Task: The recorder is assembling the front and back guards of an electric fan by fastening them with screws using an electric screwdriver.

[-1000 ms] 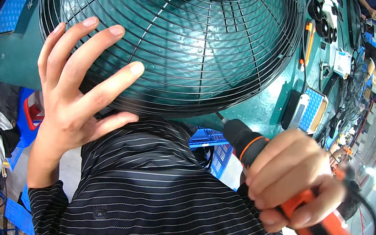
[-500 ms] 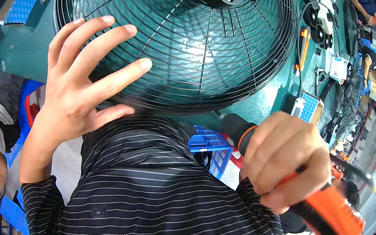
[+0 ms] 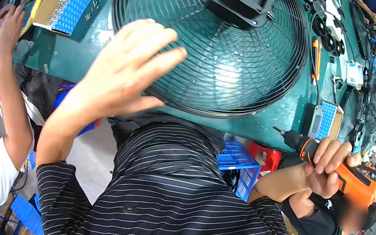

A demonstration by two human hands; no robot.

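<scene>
A round black wire fan guard (image 3: 226, 115) lies on the green table in front of me. At its centre stands a square black motor housing (image 3: 238, 3). My left hand (image 3: 130, 69) is over the guard's near left side, its fingers stretched out and nothing held. Whether the fingertips touch the wires I cannot tell. To the right, off the table's front edge, my right hand (image 3: 326, 166) holds an orange and black electric screwdriver (image 3: 360, 188), its bit pointing left toward the table. A cord runs from the tool's back end.
An opened blue cardboard box (image 3: 76, 7) of screws sits at the left, with loose screws (image 3: 91, 9) beside it. An orange tool (image 3: 317, 58) and a small blue box (image 3: 330, 119) lie right of the guard. A blue crate (image 3: 241, 167) stands below the table. Co-workers flank me.
The whole view has shifted, bringing in the screw box and the co-worker at left. My left hand stays by the guard's rim. The screwdriver has moved right, away from the guard.
</scene>
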